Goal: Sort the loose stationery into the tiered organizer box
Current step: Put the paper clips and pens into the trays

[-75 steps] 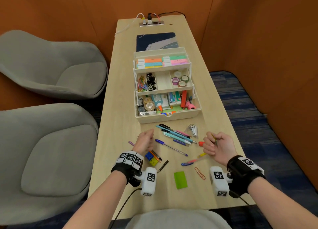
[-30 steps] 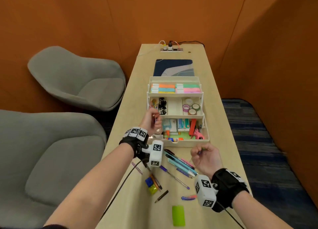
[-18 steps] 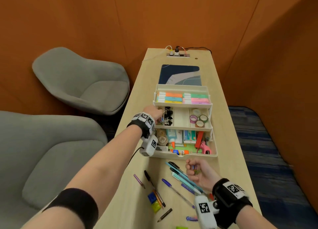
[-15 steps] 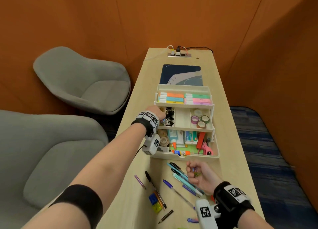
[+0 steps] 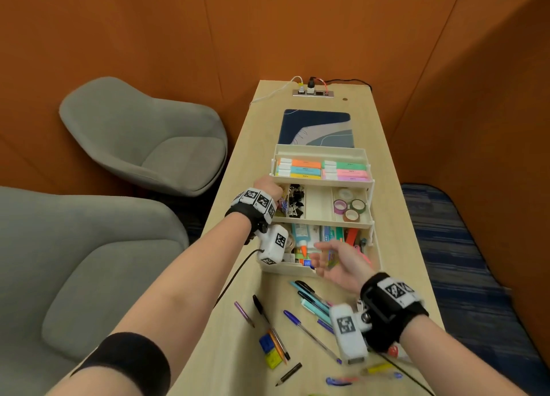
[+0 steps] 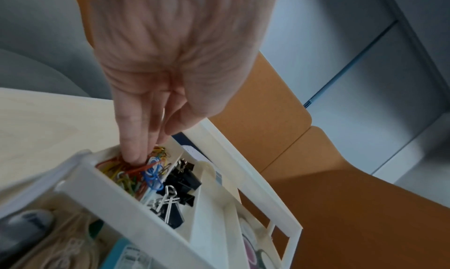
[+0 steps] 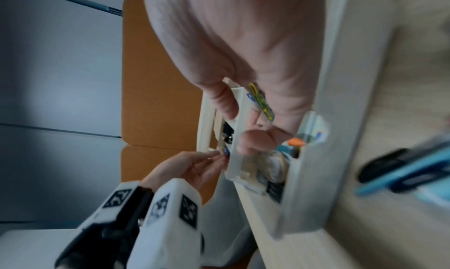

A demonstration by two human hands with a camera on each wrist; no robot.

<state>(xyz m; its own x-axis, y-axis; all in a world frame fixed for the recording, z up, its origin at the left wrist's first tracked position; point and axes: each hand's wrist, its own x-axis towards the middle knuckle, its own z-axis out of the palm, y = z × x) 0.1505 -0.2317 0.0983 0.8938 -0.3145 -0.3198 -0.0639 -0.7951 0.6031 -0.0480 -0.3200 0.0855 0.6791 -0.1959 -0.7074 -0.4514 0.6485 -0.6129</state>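
Cream plastic three-tier organizer box (image 5: 323, 272) standing open on the pale wooden tabletop (image 5: 238, 300), taken here as the landmark. Left hand (image 6: 170, 61) reaches down into the leftmost compartment of the box's middle tier; its fingers (image 6: 132, 138) are extended and held close together, the tips touching the heap of coloured paper clips (image 6: 136, 171) there, and whether they pinch one cannot be told. Black binder clips (image 6: 180, 184) fill the compartment next to it. Right hand (image 5: 339, 264) is raised palm-up over the front edge of the box's bottom tier, fingers loosely spread and relaxed; a few loose paper clips, yellow, green and blue (image 7: 260, 102), lie in the palm. The top tier holds pastel highlighter markers (image 5: 323, 169); the right compartment of the middle tier holds rolls of washi tape (image 5: 349, 208). In front of the box, on the tabletop, lie assorted loose pens (image 5: 309, 303) and small blue and yellow block erasers (image 5: 270, 351). Behind the box lies a dark blue patterned mat (image 5: 317, 127).
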